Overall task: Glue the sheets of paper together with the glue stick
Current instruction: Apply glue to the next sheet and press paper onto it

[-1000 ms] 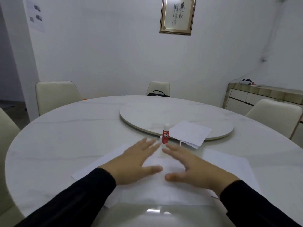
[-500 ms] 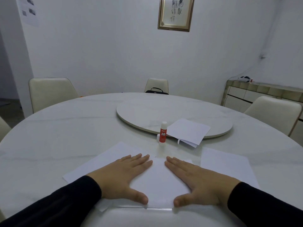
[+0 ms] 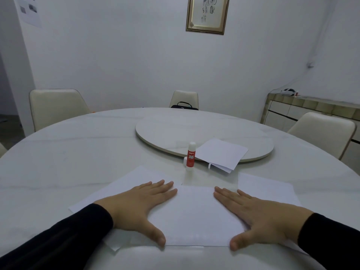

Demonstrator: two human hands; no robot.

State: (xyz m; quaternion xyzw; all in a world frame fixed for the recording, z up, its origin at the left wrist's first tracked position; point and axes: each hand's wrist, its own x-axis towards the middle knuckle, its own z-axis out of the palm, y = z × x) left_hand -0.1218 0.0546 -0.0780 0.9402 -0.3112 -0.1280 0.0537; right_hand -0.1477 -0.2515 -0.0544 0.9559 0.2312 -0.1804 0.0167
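Observation:
A white sheet of paper (image 3: 194,215) lies at the table's near edge on top of wider sheets that stick out to the left (image 3: 128,182) and right (image 3: 266,190). My left hand (image 3: 140,207) presses flat on its left side with straight fingers and the thumb spread. My right hand (image 3: 257,213) presses flat on its right side the same way. A red and white glue stick (image 3: 191,155) stands upright beyond the sheets, capped, with a small white piece beside its base. It is apart from both hands.
The round white marble table (image 3: 78,152) carries a raised turntable (image 3: 194,131) at its middle. A stack of folded white papers (image 3: 222,154) lies on the turntable's near rim. Cream chairs (image 3: 56,108) stand around the table, and a sideboard (image 3: 311,108) is at right.
Both hands came down onto the top sheet and slid apart from its middle toward its left and right sides. The glue stick has stayed where it was.

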